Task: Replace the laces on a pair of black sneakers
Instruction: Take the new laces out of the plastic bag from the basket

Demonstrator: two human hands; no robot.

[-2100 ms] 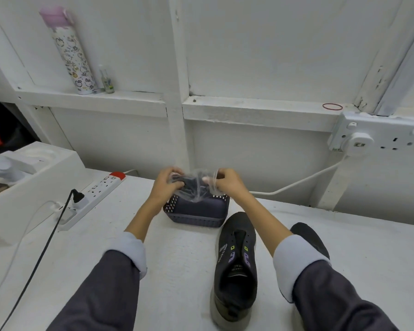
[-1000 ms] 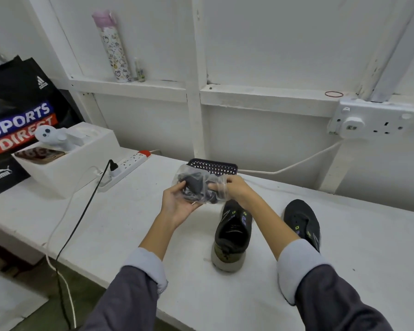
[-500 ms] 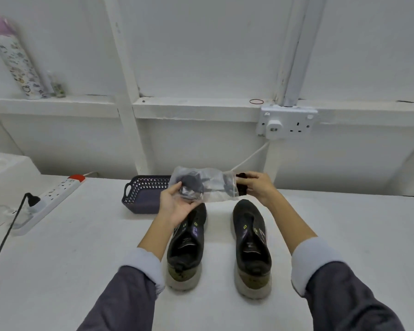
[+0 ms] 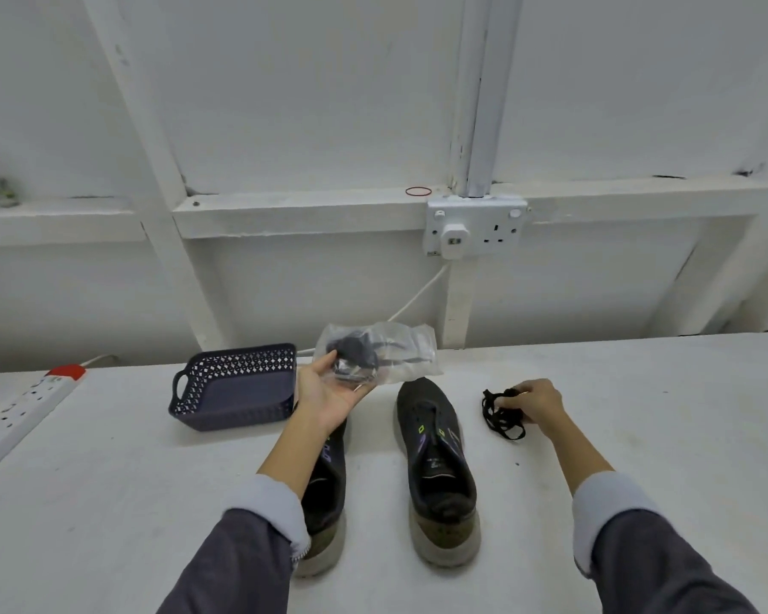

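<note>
From my station I judge the job barely begun. The two black sneakers with pale soles, left (image 4: 329, 480) and right (image 4: 437, 458), stand side by side with toes to the wall. The right one looks bare of laces and no threading has started. My left hand (image 4: 329, 394), palm up, curls fingers and thumb round one end of a crumpled clear plastic bag (image 4: 400, 352) that holds a dark bundle. My right hand (image 4: 535, 403) pinches a coiled black lace (image 4: 502, 414) lying on the white painted bench (image 4: 639, 414), just right of the shoes. Still to do: empty the bag and lace both shoes. A dark perforated plastic basket (image 4: 236, 392) sits left of the shoes, with a white power strip (image 4: 23, 409) beyond it. On the white boarded wall behind are a double wall socket (image 4: 475, 230) and a red rubber band (image 4: 418, 191) on the ledge
</note>
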